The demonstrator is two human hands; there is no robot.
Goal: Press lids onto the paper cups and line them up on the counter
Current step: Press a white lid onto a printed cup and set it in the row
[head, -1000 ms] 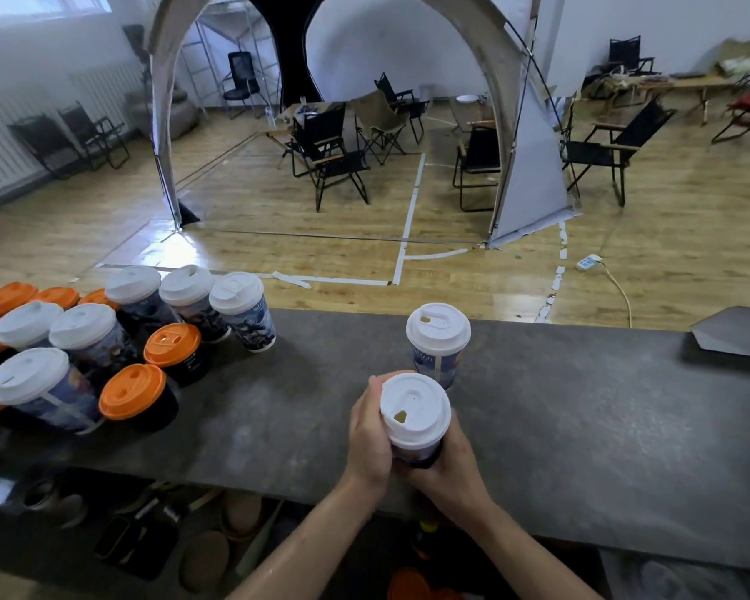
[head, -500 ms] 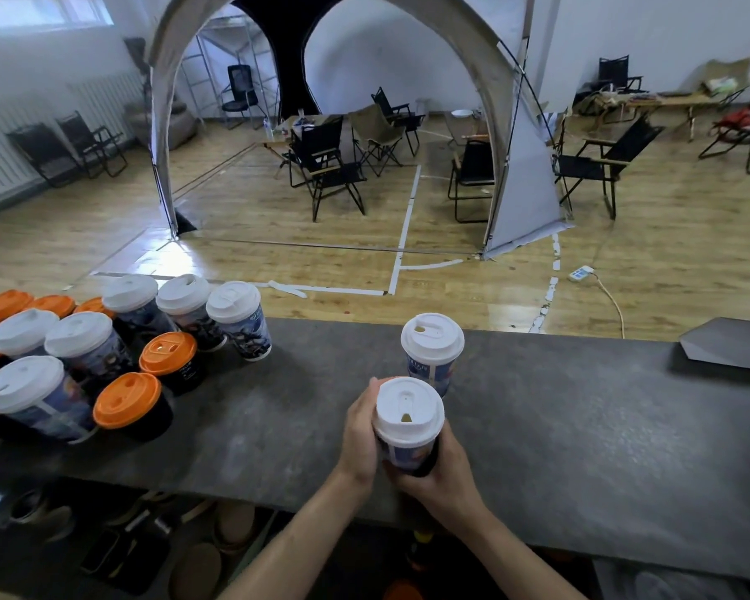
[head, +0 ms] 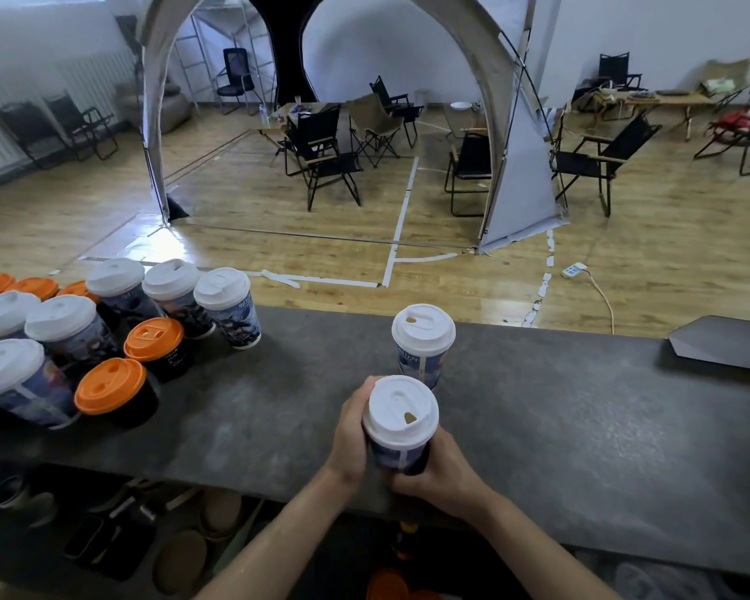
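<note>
A: First entry?
B: Left hand [head: 349,439] and right hand [head: 444,474], fingers curled round one cup [head: 397,454] from either side. Its white lid [head: 400,411] is on. It sits over the near edge of the counter [head: 581,426]; base hidden.
A: Next out?
B: Second cup [head: 423,346], white lid, upright just beyond the hands.
A: Further?
B: Well to the hands' left: white-lidded cups [head: 221,305] and shorter orange-lidded cups [head: 111,385], upright, clustered closely.
</note>
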